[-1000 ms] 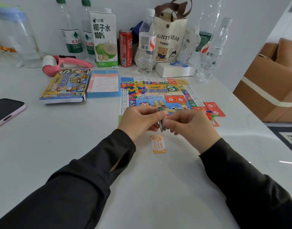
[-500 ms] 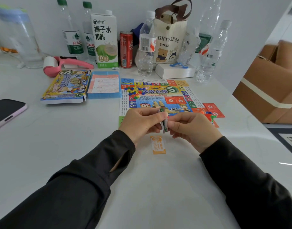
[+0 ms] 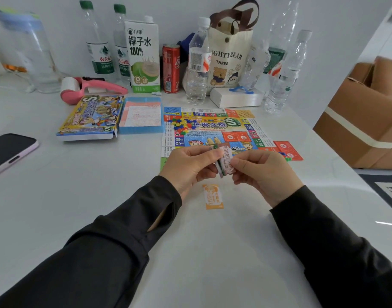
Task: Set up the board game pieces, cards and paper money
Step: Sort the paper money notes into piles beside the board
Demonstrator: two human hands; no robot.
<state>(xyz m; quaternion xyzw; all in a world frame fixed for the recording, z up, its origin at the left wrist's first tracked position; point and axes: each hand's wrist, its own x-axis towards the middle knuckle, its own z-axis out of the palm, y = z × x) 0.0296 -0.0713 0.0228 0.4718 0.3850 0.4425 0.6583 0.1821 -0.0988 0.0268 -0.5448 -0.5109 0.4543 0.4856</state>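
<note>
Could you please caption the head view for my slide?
Left hand and right hand pinch a small stack of paper money near an orange note on the white table, game board behind.

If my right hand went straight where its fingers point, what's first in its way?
The right hand points left: first the paper money it pinches, then probably the left hand gripping it too.

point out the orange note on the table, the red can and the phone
orange note (image 3: 212, 196), head view, middle of its printed face
red can (image 3: 171, 70), head view, middle of its side
phone (image 3: 9, 151), head view, middle of its dark screen
</note>
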